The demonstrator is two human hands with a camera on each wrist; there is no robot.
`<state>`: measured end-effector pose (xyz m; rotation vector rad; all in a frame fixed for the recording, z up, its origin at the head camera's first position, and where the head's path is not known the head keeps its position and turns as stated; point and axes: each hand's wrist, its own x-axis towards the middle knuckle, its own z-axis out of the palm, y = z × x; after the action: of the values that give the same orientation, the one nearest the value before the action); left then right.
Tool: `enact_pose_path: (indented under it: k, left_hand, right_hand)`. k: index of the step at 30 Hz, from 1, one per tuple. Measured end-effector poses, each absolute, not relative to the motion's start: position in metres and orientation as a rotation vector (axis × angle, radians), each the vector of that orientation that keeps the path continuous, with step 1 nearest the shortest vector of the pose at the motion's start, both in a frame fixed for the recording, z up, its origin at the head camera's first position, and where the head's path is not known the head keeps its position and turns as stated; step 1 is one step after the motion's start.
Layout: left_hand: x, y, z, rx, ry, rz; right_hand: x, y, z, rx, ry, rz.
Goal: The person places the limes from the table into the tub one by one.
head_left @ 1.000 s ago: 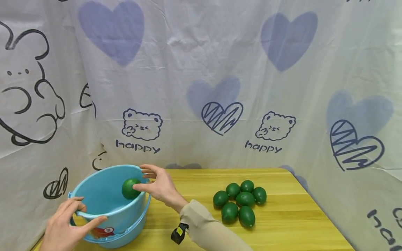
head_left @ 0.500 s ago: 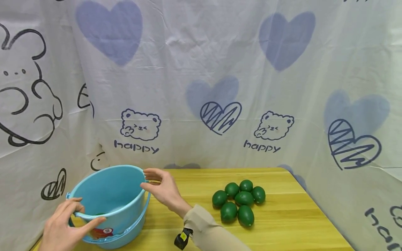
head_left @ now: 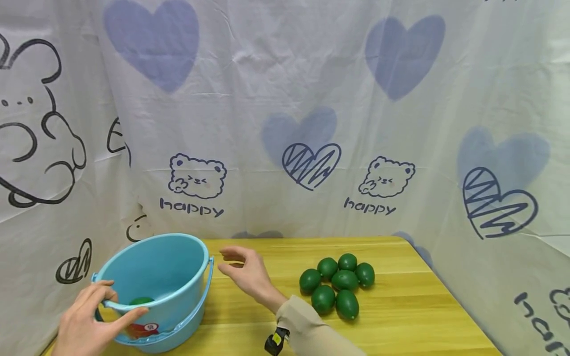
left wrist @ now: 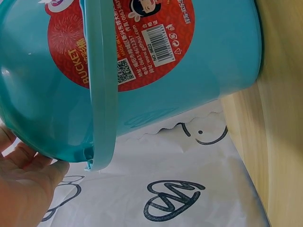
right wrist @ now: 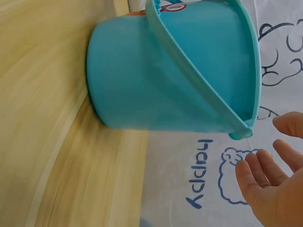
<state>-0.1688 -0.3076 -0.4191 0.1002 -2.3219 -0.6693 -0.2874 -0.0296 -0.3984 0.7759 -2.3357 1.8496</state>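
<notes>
The yellow bench [head_left: 401,316] is being used in front of a heart curtain [head_left: 285,123]. The blue bucket [head_left: 178,267] is being held at its near rim by the left hand [head_left: 89,321]. One green fruit [head_left: 141,300], held a second ago, is now lying inside. The right hand [head_left: 247,274], open and empty, is being pulled away. Seven fruits [head_left: 336,284] are still waiting farther right.
</notes>
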Motion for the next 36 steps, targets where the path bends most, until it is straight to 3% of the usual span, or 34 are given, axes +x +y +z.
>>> enact_pose_path:
  k: [36]
  left_hand:
    - [-0.171, -0.307, -0.421, 0.096, -2.250, -0.608]
  right_hand:
    - [-0.289, 0.061, -0.415, 0.687, -2.440, 1.757]
